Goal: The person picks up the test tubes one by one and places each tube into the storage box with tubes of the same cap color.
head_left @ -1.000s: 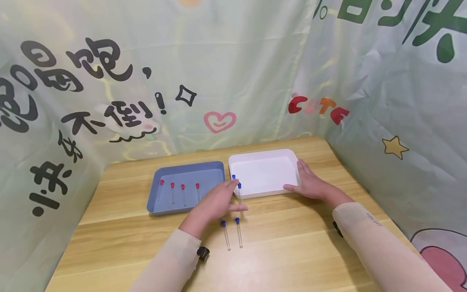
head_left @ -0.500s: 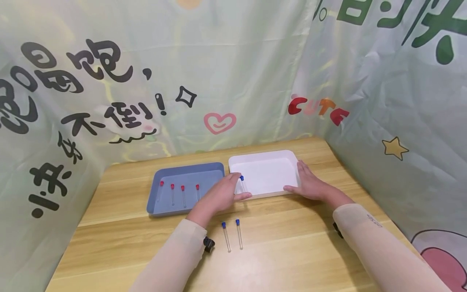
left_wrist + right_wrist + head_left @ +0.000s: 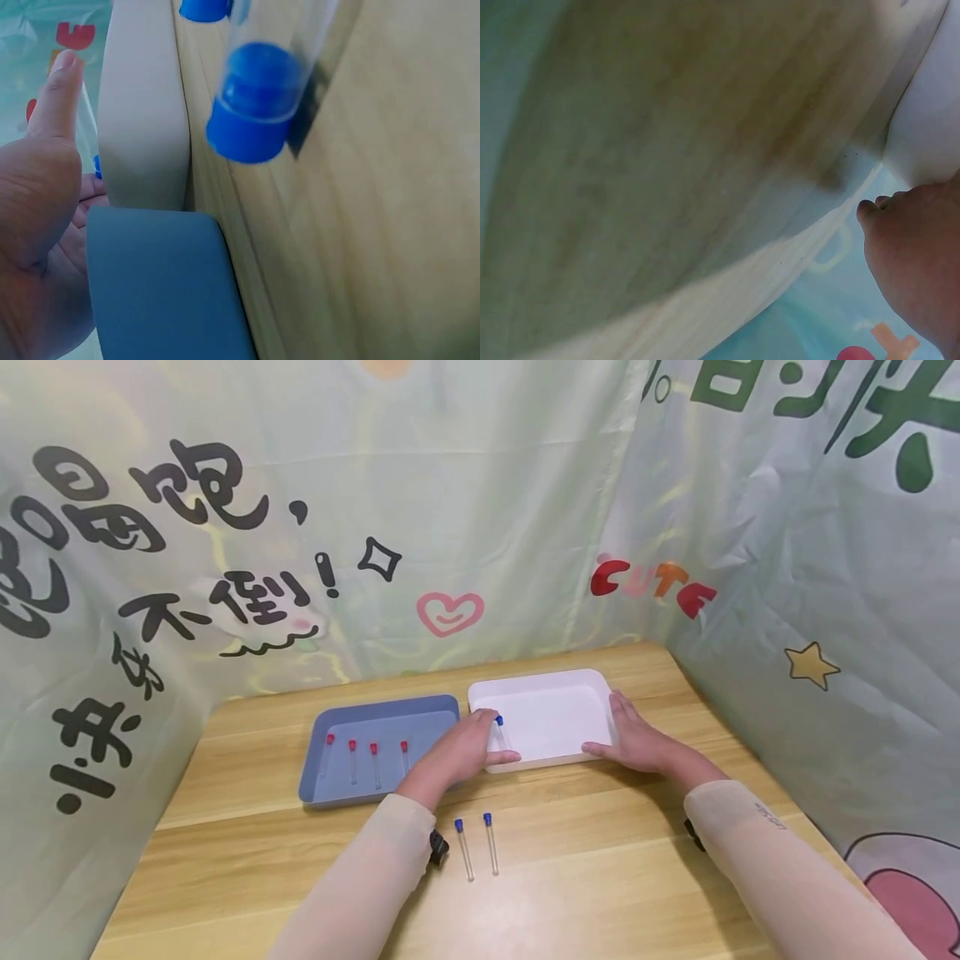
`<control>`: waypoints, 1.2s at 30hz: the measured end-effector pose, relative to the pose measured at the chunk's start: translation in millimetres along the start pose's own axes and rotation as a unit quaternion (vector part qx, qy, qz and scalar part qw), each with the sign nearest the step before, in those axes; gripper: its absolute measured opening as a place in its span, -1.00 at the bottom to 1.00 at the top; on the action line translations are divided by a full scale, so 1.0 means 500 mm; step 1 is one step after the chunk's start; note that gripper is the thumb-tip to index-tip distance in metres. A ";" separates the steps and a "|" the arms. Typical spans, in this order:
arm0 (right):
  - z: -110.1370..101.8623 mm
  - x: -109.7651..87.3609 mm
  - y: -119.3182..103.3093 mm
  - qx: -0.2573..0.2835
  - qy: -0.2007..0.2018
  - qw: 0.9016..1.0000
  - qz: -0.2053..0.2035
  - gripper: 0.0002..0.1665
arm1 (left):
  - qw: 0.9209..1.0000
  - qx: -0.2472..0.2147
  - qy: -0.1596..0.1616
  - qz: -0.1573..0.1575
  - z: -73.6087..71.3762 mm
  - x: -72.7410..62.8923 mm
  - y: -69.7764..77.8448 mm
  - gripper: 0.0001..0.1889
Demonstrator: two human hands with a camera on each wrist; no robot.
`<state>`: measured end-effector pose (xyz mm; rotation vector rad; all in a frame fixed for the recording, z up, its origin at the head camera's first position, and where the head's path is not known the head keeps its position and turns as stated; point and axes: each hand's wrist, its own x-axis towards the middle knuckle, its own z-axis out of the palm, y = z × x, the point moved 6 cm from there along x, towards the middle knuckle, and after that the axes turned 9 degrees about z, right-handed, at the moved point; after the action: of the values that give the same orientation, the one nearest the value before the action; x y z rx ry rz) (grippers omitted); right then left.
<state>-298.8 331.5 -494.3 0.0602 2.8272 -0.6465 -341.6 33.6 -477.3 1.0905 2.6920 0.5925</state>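
My left hand [image 3: 461, 747] reaches over the left end of the white tray [image 3: 555, 755]. Between thumb and fingertips it holds a blue-capped test tube [image 3: 504, 737] lengthwise, cap at the fingers. The left wrist view shows the raised thumb [image 3: 64, 90] and the tube's blue cap [image 3: 97, 166] by the curled fingers. My right hand [image 3: 637, 735] grips the tray's near right corner, thumb on the front rim and fingers along the right side. Two more blue-capped test tubes, a left one [image 3: 465, 853] and a right one [image 3: 491, 845], lie on the table in front.
A blue-grey tray [image 3: 315, 793] stands left of the white one, with several red-capped test tubes [image 3: 377, 768] lying in it. The wooden table [image 3: 600, 860] is enclosed by a printed cloth backdrop [image 3: 525, 527].
My left hand has moved a little up and right, bringing the blue-capped test tube from the white tray's near left corner to over the tray. The right hand has stayed put.
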 end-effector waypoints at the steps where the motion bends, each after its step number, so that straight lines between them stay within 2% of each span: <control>1: 0.001 0.000 0.000 0.000 -0.001 1.000 0.000 0.58 | 1.000 0.003 -0.002 0.000 0.001 0.004 -0.001 0.08; 6: 0.002 0.001 0.001 0.002 -0.002 1.000 0.001 0.59 | 0.999 0.044 -0.010 0.006 0.000 0.022 0.000 0.10; 11: 0.003 0.003 -0.002 0.007 -0.003 1.000 0.000 0.59 | 0.996 0.085 -0.026 0.007 0.000 0.028 0.004 0.11; 21: 0.001 0.002 -0.002 0.008 -0.004 1.000 0.005 0.59 | 0.996 0.083 -0.029 0.003 0.002 0.048 0.006 0.08; 27: 0.004 0.005 -0.001 0.008 -0.006 1.000 0.009 0.59 | 0.993 0.114 -0.030 -0.001 0.007 0.051 0.010 0.01; 31: 0.005 0.005 0.000 0.005 -0.006 1.000 0.013 0.59 | 0.988 0.148 -0.043 0.004 0.008 0.054 0.016 -0.03; 36: 0.002 0.006 -0.003 0.002 -0.001 1.000 0.011 0.59 | 0.984 0.169 -0.052 0.002 0.009 0.057 0.019 -0.06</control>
<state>-301.7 329.6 -495.5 0.0921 2.8190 -0.6474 -354.6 60.9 -477.8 1.1662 2.7603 0.0727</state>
